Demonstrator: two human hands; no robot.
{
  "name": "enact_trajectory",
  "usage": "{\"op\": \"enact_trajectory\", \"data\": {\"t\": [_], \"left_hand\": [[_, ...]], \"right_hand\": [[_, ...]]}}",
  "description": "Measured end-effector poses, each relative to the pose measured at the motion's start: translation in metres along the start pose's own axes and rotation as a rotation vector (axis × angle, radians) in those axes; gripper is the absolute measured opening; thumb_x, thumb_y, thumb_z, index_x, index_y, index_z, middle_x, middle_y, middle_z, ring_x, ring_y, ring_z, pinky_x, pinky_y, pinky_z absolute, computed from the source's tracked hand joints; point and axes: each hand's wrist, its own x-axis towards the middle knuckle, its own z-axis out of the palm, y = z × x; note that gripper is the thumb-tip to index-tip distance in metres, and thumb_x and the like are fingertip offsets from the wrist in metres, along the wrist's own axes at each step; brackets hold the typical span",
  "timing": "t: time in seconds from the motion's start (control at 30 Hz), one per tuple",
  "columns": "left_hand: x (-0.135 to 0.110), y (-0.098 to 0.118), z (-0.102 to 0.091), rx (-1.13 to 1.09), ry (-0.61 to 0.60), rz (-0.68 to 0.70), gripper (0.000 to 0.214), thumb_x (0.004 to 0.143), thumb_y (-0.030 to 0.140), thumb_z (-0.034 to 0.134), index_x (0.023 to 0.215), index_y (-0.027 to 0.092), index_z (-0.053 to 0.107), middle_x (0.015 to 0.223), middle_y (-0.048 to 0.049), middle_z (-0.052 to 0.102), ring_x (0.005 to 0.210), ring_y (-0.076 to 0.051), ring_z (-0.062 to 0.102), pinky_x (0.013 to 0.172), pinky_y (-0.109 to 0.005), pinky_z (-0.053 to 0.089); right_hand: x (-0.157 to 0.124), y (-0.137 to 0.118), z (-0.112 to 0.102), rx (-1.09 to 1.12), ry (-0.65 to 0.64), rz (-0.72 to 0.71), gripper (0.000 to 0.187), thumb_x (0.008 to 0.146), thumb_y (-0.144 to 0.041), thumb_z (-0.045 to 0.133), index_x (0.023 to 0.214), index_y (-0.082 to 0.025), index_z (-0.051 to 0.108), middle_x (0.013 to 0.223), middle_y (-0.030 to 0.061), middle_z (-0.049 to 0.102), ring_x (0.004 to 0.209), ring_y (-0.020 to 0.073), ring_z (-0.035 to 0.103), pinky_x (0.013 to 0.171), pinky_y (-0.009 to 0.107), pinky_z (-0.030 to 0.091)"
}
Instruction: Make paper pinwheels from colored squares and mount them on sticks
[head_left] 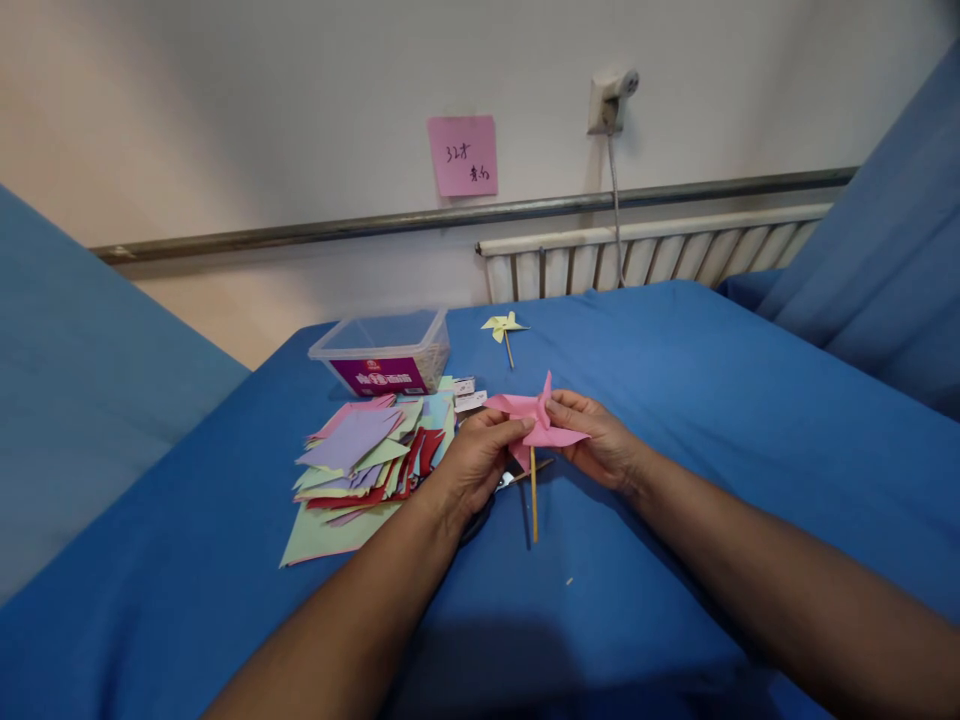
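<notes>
A pink paper pinwheel (556,437) on a thin wooden stick (535,500) is held up over the blue table. My left hand (480,455) pinches its left side, thumb near the centre. On the other side my right hand (596,435) grips the paper between thumb and fingers. The stick hangs down below both hands. Scissors (504,482) lie partly hidden behind my left hand and wrist, with another stick (536,469) beside them. Left of my hands is a messy stack of coloured paper (352,440).
A clear plastic box (379,345) with a purple label stands at the back left. Near the far edge lies a finished-looking yellow pinwheel (505,326). Small white packets (470,401) sit by the paper. Blue curtains (885,240) hang at both sides; a radiator (660,250) stands behind.
</notes>
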Motion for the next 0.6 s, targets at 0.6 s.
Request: {"op": "enact_trajectory", "data": {"t": [0.6], "left_hand": [[-0.0009, -0.0012, -0.0017, -0.014, -0.033, 0.009, 0.027, 0.057, 0.017, 0.082, 0.08, 0.01, 0.07, 0.074, -0.0052, 0.068, 0.064, -0.012, 0.059, 0.067, -0.025, 0.046]], "right_hand": [[0.001, 0.0017, -0.0034, -0.001, 0.002, 0.023, 0.02, 0.07, -0.03, 0.079, 0.081, -0.018, 0.067, 0.075, 0.0001, 0.068, 0.067, 0.0111, 0.06, 0.066, 0.024, 0.044]]}}
